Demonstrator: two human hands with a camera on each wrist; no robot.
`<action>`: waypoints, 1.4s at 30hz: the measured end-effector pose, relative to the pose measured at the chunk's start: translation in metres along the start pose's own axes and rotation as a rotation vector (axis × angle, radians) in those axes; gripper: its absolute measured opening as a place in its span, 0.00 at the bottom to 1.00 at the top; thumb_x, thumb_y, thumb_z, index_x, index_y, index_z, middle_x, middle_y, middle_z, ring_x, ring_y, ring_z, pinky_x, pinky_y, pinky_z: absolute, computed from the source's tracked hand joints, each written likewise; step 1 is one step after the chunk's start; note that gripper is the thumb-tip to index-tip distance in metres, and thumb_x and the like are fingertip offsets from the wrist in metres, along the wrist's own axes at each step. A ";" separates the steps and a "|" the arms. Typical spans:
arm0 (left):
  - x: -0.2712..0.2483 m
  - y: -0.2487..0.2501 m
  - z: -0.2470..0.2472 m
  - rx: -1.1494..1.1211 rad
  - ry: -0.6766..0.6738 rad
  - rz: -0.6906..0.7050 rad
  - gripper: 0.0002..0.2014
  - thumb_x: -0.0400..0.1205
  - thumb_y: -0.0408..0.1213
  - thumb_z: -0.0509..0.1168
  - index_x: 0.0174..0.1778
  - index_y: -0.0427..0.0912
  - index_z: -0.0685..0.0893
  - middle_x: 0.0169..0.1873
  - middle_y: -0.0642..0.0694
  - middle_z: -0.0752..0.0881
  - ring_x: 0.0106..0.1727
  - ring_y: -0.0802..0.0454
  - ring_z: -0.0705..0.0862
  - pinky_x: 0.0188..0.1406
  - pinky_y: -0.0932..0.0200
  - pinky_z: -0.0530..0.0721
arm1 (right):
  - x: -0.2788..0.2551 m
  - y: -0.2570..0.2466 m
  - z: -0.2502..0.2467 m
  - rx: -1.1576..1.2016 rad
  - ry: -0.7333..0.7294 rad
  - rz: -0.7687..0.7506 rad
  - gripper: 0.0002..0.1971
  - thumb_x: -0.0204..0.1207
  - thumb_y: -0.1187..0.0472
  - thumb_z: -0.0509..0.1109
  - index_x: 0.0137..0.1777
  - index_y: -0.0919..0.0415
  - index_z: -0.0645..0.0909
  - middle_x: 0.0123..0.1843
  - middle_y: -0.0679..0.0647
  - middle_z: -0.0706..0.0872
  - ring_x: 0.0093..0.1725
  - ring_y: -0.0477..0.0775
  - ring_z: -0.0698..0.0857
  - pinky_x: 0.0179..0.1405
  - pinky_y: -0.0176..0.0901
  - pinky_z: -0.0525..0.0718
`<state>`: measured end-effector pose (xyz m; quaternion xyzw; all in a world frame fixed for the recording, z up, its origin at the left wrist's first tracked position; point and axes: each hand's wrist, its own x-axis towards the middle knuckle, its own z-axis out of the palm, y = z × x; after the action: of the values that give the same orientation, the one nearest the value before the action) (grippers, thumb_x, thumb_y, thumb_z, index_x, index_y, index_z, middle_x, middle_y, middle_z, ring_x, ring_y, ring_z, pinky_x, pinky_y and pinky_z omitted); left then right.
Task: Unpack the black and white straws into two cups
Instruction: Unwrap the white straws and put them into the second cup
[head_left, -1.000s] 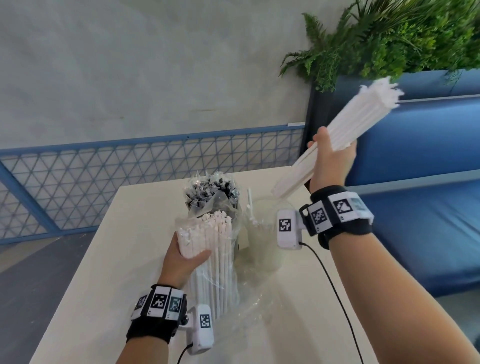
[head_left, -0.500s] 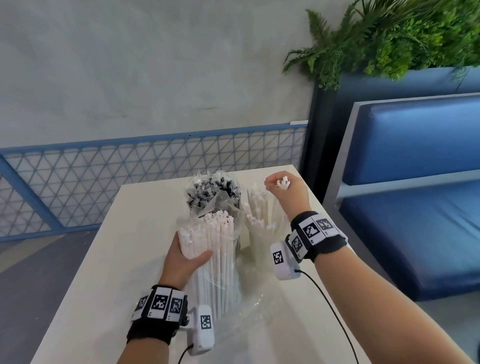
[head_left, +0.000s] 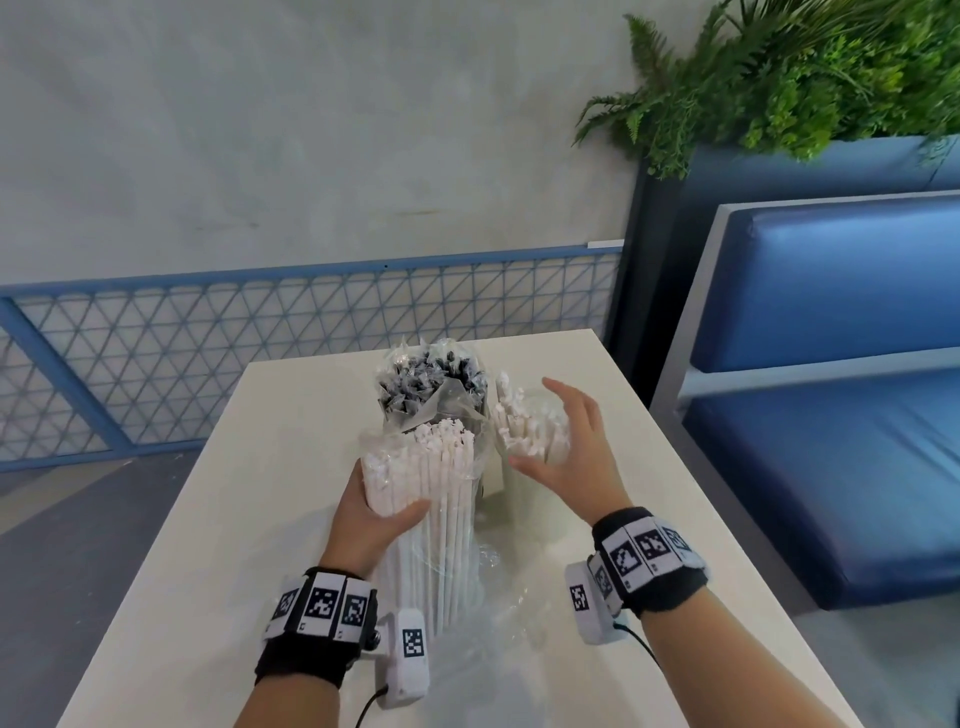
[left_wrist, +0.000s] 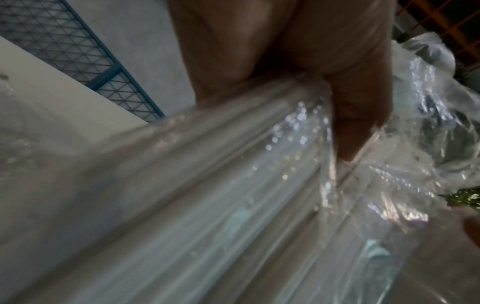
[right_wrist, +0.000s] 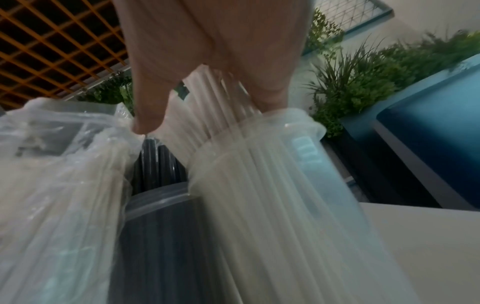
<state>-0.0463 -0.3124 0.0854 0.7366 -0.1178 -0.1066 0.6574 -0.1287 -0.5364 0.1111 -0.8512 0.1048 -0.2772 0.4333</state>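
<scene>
A bundle of white straws in a clear plastic bag (head_left: 441, 519) stands on end on the table (head_left: 208, 571). My left hand (head_left: 384, 512) grips its upper part, thumb across the front. The left wrist view shows that thumb (left_wrist: 358, 102) pressed on the crinkled bag (left_wrist: 233, 185). To the right, a clear cup (head_left: 519, 499) holds white straws (head_left: 519, 431). My right hand (head_left: 558, 439) is spread around their tops and holds nothing. In the right wrist view its thumb (right_wrist: 148, 115) hangs beside those straws (right_wrist: 259, 185). Behind stands a cup of black straws (head_left: 431, 379), partly wrapped in plastic.
Loose clear plastic (head_left: 509, 597) lies on the table in front of the cups. A blue padded bench (head_left: 831, 441) runs along the right. A blue mesh railing (head_left: 208, 338) stands behind the table, and a planter of greenery (head_left: 779, 67) is at the back right.
My right hand brought a handful of white straws down into the clear cup, let go of them, and now spreads open around them. The left hand kept its grip on the bagged bundle.
</scene>
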 end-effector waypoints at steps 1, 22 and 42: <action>-0.001 0.000 0.000 0.000 -0.001 0.001 0.30 0.67 0.23 0.76 0.60 0.46 0.74 0.48 0.54 0.83 0.50 0.53 0.83 0.57 0.54 0.78 | 0.002 -0.001 0.003 -0.023 0.010 -0.005 0.31 0.64 0.59 0.81 0.67 0.55 0.73 0.62 0.47 0.72 0.58 0.31 0.73 0.54 0.16 0.70; -0.001 -0.010 -0.006 -0.078 -0.063 -0.022 0.26 0.65 0.24 0.78 0.54 0.49 0.79 0.51 0.48 0.87 0.54 0.50 0.86 0.54 0.53 0.83 | -0.014 -0.067 0.039 -0.276 -0.169 -0.052 0.19 0.78 0.50 0.66 0.66 0.57 0.78 0.57 0.55 0.86 0.50 0.51 0.85 0.53 0.39 0.82; -0.004 -0.007 -0.008 -0.151 -0.168 0.038 0.42 0.46 0.53 0.84 0.57 0.52 0.80 0.53 0.49 0.88 0.55 0.55 0.87 0.49 0.62 0.85 | -0.018 -0.057 0.070 -0.252 -0.364 0.225 0.19 0.70 0.46 0.73 0.38 0.61 0.72 0.40 0.52 0.75 0.49 0.51 0.72 0.65 0.49 0.73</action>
<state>-0.0472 -0.3025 0.0789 0.6712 -0.1780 -0.1638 0.7007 -0.1081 -0.4472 0.1162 -0.9173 0.1526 -0.0540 0.3638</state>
